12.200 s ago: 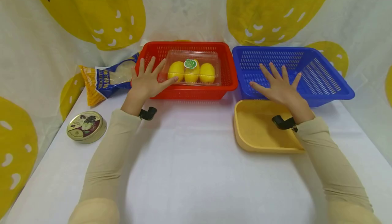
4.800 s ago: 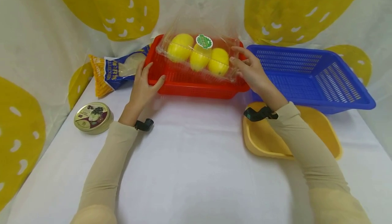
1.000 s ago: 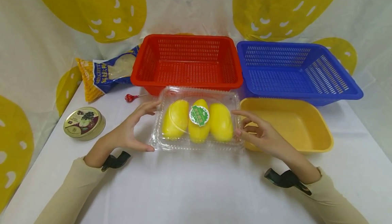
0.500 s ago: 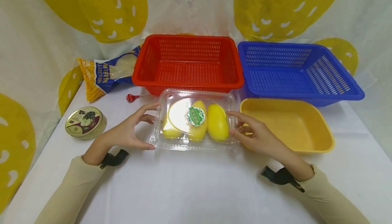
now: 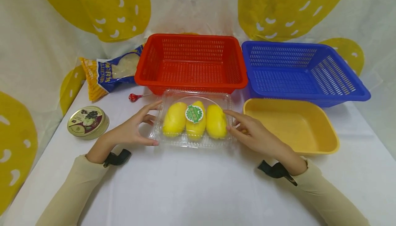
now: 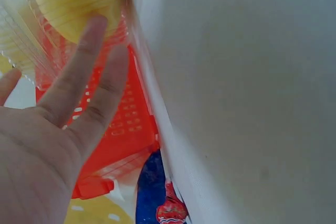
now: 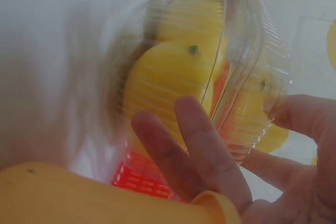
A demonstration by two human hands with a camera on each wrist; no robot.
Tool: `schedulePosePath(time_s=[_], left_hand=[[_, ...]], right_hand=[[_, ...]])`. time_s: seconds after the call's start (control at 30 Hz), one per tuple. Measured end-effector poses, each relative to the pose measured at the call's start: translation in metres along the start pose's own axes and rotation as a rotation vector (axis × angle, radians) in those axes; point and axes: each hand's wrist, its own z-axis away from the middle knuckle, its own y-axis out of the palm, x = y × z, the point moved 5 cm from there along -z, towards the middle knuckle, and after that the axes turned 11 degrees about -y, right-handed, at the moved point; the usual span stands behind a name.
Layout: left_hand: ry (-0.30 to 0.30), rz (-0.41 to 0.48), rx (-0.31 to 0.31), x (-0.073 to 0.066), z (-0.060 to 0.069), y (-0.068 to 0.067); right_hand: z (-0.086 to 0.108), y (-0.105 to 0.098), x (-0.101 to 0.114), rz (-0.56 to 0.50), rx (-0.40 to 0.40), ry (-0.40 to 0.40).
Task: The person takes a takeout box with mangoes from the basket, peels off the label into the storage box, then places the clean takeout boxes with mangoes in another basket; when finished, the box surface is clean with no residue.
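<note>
A clear plastic fruit box [image 5: 198, 143] holds three yellow mango-like fruits [image 5: 216, 121] and bears a green and white sticker [image 5: 194, 114]. It lies in front of the red basket, at or just above the table. My left hand [image 5: 131, 130] spans its left end, with fairly straight fingers by the side and the thumb at the front corner. At the right end, my right hand [image 5: 253, 135] pinches the box. The right wrist view shows fingertips [image 7: 191, 111] against the ribbed side and another digit on the lid [image 7: 252, 72]. Contact under the box is hidden.
Behind stand a red basket [image 5: 191, 88] and a blue basket [image 5: 294, 97]. A yellow tray [image 5: 287, 126] sits right of my right hand. Leftward are a spaghetti bag [image 5: 111, 69], a lollipop [image 5: 133, 97] and a round tin [image 5: 88, 122].
The box was in the red basket, was lifted by its right end, and came forward. Over the last second its right end and my right hand shifted left. The lollipop came into view.
</note>
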Motion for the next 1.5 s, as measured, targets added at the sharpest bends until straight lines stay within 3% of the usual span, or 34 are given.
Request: schedulePosePath(time_s=[0.43, 0.63, 1.0, 1.23, 1.5], left_hand=[[-0.090, -0.048, -0.035, 0.002, -0.005, 0.002], [-0.111, -0.066, -0.048, 0.002, -0.004, 0.001], [-0.034, -0.132, -0.082, -0.001, -0.004, 0.002], [-0.007, -0.158, -0.083, -0.006, -0.003, 0.004], [-0.004, -0.157, -0.084, -0.008, -0.003, 0.004]], right_hand=[[-0.003, 0.000, 0.001, 0.073, 0.060, 0.026], [-0.004, -0.002, 0.006, 0.145, 0.029, -0.004], [-0.014, -0.006, 0.020, 0.156, -0.194, -0.133], [-0.022, -0.004, 0.024, 0.173, -0.206, -0.170], [-0.035, 0.004, 0.033, 0.082, -0.160, -0.183]])
